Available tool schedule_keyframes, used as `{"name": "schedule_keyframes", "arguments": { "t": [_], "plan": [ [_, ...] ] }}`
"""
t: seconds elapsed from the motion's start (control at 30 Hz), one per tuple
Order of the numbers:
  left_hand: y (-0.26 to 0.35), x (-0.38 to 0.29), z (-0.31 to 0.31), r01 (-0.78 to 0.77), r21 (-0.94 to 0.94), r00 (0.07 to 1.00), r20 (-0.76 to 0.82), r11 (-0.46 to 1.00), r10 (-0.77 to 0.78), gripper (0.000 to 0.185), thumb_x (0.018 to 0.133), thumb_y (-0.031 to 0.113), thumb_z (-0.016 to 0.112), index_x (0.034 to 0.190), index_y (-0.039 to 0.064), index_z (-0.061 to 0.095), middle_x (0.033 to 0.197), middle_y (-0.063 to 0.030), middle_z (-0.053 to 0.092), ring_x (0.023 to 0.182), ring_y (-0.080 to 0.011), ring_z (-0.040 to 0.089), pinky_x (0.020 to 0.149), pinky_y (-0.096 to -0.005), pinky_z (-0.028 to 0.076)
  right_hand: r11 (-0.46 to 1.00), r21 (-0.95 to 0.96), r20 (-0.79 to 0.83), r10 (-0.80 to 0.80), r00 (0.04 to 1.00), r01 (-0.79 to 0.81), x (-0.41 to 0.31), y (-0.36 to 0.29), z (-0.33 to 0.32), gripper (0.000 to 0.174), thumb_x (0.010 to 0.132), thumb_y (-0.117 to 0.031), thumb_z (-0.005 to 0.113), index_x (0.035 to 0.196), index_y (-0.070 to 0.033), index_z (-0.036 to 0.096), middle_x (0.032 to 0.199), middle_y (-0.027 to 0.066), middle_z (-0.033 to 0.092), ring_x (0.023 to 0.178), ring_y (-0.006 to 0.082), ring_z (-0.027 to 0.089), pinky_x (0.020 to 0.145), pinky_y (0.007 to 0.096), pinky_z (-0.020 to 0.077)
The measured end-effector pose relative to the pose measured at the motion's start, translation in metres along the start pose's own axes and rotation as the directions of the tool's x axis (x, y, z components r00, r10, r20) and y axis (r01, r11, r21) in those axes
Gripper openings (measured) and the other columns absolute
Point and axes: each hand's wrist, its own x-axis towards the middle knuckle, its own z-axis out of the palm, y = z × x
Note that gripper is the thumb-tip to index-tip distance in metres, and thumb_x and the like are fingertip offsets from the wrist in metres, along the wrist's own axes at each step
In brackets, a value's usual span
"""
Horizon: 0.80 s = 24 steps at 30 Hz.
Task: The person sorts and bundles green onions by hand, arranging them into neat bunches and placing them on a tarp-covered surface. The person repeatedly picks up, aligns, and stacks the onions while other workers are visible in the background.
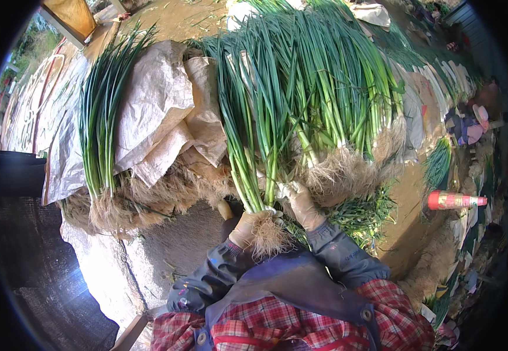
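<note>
My left hand [247, 229], in a pale glove, is closed around the lower stems of a bunch of green onions [246, 186], just above their stringy roots. The leaves of this bunch point away from me. Close by on the right, my gloved right hand [300, 204] has its fingers bent at the bases of some stems; whether it grips one is hard to tell. A large pile of green onions [333, 87] lies beyond my right hand, roots towards me. A separate small bunch of green onions [104, 118] rests at the left on pale woven sacking [157, 105].
Cut leaf scraps [363, 215] lie on the ground below the pile. A red and white traffic cone [453, 200] lies at the right. Another person [471, 125] is further off at the right. Dark netting [39, 259] covers the left side. A wooden post [131, 332] is near my left elbow.
</note>
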Motion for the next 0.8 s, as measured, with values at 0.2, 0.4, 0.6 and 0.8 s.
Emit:
{"name": "schedule_keyframes", "arguments": {
  "t": [0.2, 0.4, 0.6, 0.8],
  "plan": [
    [-0.017, -0.001, 0.018, 0.017, 0.142, 0.996, 0.085, 0.990, -0.030, 0.029, 0.078, 0.001, 0.062, 0.106, -0.003, 0.052, 0.092, -0.0156, 0.062, 0.080, -0.0246, 0.062, 0.072, -0.0345, 0.052, 0.516, -0.828, -0.016, -0.410, 0.912, 0.218, 0.027, -0.014, 0.003, 0.040, 0.084, -0.039, 0.058, 0.092, 0.000, 0.058, 0.074, 0.0190, 0.061, 0.068, 0.0330, 0.061, 0.062, 0.0383, 0.0484],
    [-0.014, -0.014, 0.014, 0.068, 0.084, 0.995, 0.065, 0.994, -0.073, 0.026, 0.079, 0.000, 0.059, 0.104, -0.003, 0.052, 0.090, -0.0159, 0.062, 0.081, -0.0265, 0.062, 0.073, -0.0369, 0.053, 0.611, -0.757, -0.014, -0.370, 0.929, 0.231, -0.002, -0.005, -0.013, 0.032, 0.090, -0.031, 0.046, 0.083, -0.003, 0.060, 0.064, 0.0171, 0.059, 0.058, 0.0334, 0.058, 0.052, 0.0421, 0.0456],
    [-0.005, -0.009, 0.022, 0.058, 0.080, 0.998, 0.027, 0.995, -0.060, 0.022, 0.079, 0.000, 0.059, 0.100, -0.003, 0.054, 0.088, -0.0138, 0.062, 0.076, -0.0231, 0.062, 0.069, -0.0344, 0.053, 0.569, -0.755, 0.008, -0.489, 0.872, 0.326, -0.026, -0.013, -0.012, 0.025, 0.083, -0.026, 0.058, 0.094, -0.004, 0.059, 0.082, 0.0147, 0.062, 0.074, 0.0309, 0.061, 0.063, 0.0399, 0.0475],
    [-0.011, -0.020, 0.033, 0.091, 0.140, 0.994, 0.042, 0.986, -0.098, 0.025, 0.080, 0.001, 0.060, 0.103, -0.005, 0.054, 0.086, -0.0134, 0.062, 0.074, -0.0236, 0.062, 0.068, -0.0339, 0.053, 0.373, -0.890, 0.022, -0.541, 0.841, 0.263, 0.000, -0.040, -0.008, 0.029, 0.074, -0.030, 0.066, 0.074, -0.002, 0.059, 0.070, 0.0163, 0.058, 0.065, 0.0325, 0.057, 0.058, 0.0402, 0.0448]
  ]
}}
